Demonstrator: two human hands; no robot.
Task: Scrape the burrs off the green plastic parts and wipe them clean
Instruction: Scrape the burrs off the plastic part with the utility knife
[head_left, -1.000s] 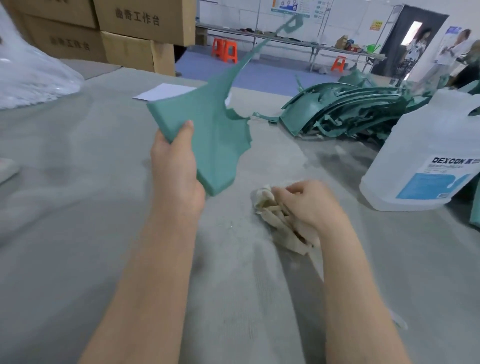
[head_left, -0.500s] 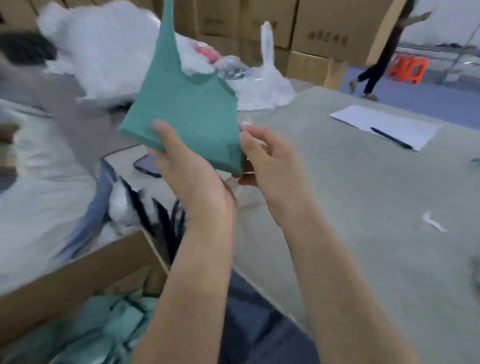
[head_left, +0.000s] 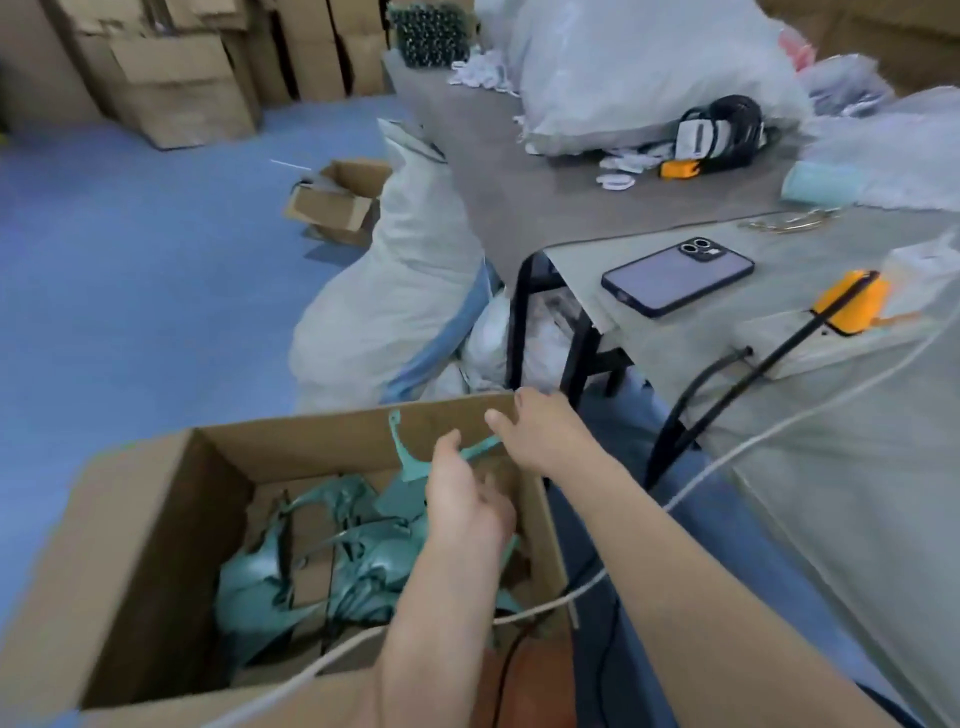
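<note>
A thin green plastic part (head_left: 410, 467) with a curved prong stands in the cardboard box (head_left: 145, 525) on a heap of glossy green parts (head_left: 311, 561). The left hand (head_left: 465, 501) touches it, fingers loose; the right hand (head_left: 540, 431) hovers with fingers spread at the box rim.

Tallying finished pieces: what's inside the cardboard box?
The box holds a tangle of green parts; the left hand reaches in over one. Both arms cover the near right corner, so no count is possible.
</note>
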